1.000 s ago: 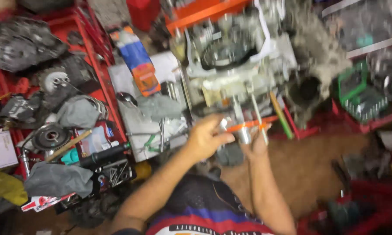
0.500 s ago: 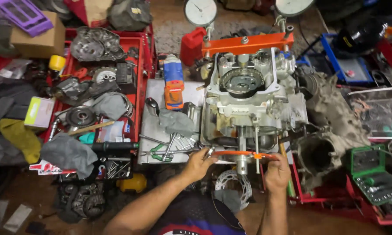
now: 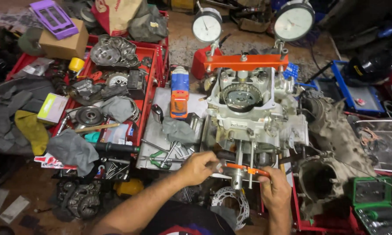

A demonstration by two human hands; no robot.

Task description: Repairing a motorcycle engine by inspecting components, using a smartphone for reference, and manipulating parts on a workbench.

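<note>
While both hands sit on the small orange bar, step in hand: we read it as work on the near face of the engine, with the bar held across two thin steel rods.
Thing in hand: orange bar – flat, narrow, lying crosswise just under the engine block, at the near edge of the work area.
Rods: two upright steel rods run from the block down through the bar; a thicker steel sleeve hangs below it.
Left hand: left hand curled, fingers pressed together around the bar's left end; we think a dark handle sits in the fist, but it is too hidden to tell.
Right hand: right hand comes up from below, thumb and fingertips pinching the bar's right end – not spread.
Next move, our judgement: any further move on the bar calls for keeping it level on both rods, with even force from the two hands, so it does not bind.
On top of block: orange bracket carrying two dial gauges, upright, well apart from the hands.
Left of block: metal tray with loose tools and a blue-and-orange can.
Further left: red tray full of engine parts, and a grey rag.
Near the hands: brake disc on the floor, just below the bar.
Right: dirty engine casing, beside the block.
</note>
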